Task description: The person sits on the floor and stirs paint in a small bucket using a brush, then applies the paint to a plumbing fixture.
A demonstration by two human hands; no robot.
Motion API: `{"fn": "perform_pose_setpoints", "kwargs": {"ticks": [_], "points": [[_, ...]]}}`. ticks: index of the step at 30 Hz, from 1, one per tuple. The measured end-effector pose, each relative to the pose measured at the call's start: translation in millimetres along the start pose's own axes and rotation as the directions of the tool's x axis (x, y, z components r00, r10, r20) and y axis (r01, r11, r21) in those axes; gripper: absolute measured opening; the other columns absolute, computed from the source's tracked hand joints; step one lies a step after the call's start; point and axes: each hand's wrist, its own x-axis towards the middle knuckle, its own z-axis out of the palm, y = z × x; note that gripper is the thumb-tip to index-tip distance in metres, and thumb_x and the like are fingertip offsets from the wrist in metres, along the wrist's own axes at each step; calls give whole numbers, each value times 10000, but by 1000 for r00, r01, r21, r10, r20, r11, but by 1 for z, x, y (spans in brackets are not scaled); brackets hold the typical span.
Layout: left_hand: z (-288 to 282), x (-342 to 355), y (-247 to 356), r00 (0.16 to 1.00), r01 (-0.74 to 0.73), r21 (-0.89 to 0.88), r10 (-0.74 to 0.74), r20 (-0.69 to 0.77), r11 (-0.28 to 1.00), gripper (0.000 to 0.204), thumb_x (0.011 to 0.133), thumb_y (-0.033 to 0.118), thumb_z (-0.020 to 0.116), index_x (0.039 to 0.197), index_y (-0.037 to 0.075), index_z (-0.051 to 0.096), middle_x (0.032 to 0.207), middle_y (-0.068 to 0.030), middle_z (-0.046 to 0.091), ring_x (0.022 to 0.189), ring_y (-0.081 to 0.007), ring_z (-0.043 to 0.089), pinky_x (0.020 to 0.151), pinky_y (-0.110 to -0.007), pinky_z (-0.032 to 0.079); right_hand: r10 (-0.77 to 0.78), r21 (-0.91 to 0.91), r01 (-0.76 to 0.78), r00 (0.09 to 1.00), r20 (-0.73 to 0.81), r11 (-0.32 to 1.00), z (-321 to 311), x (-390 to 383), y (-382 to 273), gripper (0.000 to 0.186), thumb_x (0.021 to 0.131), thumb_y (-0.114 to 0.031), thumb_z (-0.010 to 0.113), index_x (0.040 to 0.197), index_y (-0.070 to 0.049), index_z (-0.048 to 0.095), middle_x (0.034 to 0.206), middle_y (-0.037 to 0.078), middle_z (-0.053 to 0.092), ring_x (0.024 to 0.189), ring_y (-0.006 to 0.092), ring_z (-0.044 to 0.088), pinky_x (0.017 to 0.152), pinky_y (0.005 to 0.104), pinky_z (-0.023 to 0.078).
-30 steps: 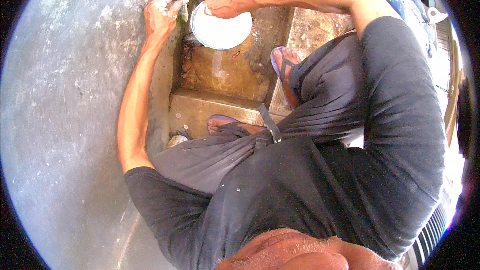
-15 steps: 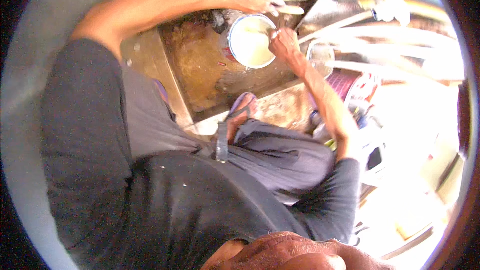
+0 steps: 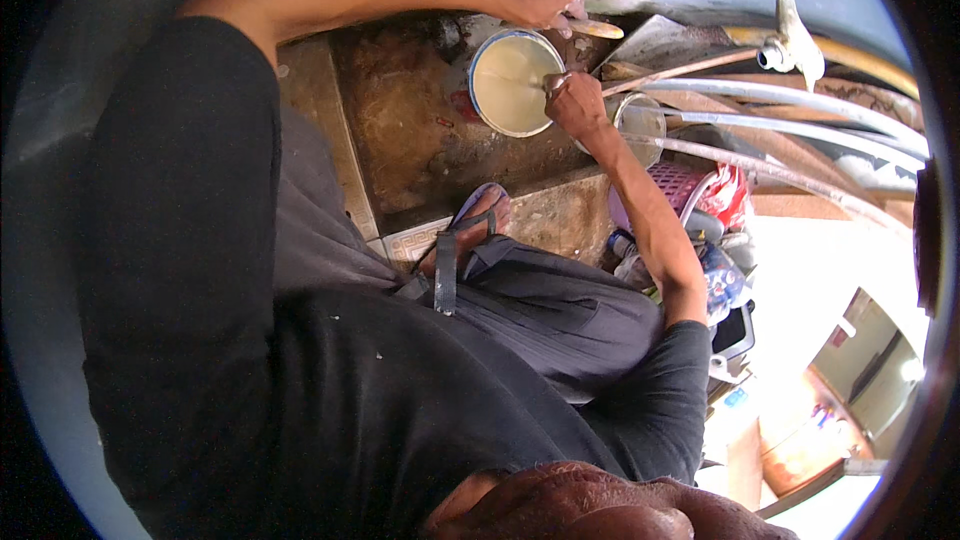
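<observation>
A round bucket (image 3: 507, 80) with a blue-edged rim and pale cream liquid inside stands on the stained brown floor. At its right rim my right hand (image 3: 577, 106) is closed, fingers bent over the edge; whatever they grip is hidden. Beyond the bucket, my left hand (image 3: 548, 0) has its fingers curled round a tool, whose pale yellowish wooden handle (image 3: 597, 29) sticks out to the right. The tool's other end is not visible.
A clear container (image 3: 640, 124) sits right of the bucket, under long pale pipes (image 3: 790, 100). Nearer are a purple perforated basket (image 3: 676, 187) and assorted items. A tap (image 3: 785, 25) juts from the grey wall at the upper right. My sandalled foot (image 3: 484, 215) rests close by.
The view has shifted slightly and is less washed out, so the tap and pipes show clearly. Both hands keep nearly the same places around the bucket.
</observation>
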Motion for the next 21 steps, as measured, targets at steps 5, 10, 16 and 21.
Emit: {"fn": "perform_pose_setpoints", "kwargs": {"ticks": [5,10,16,21], "points": [[2,4,3,999,53,29,-53,3,998,354,781,250,701,1058,31,685,1070,-167,645,1120,-306,551,949,-391,420,-263,113,279,954,-141,954,6,-8,-18,85,701,-145,617,750,-84,652,674,158,638,629,338,646,596,452,528],[-11,7,13,995,39,53,-44,94,998,358,801,247,686,1069,10,672,1074,-180,635,1079,-321,572,912,-382,448,16,197,63,927,-374,978,21,6,-10,105,747,-125,585,813,-67,642,660,154,614,644,348,636,558,469,492],[0,-13,-7,965,-109,164,144,-219,980,371,799,250,690,1053,-18,660,1043,-175,643,955,-340,618,849,-390,482,-126,43,124,991,35,991,-9,-1,-9,92,745,-156,606,805,-112,659,689,137,643,642,334,641,572,449,510],[-9,3,2,960,-258,134,270,-79,957,337,781,259,704,987,-6,683,974,-176,659,929,-335,620,821,-399,482,-147,215,220,939,-310,951,7,-6,-22,76,756,-144,590,786,-99,643,653,127,625,634,329,635,554,452,497]]}}
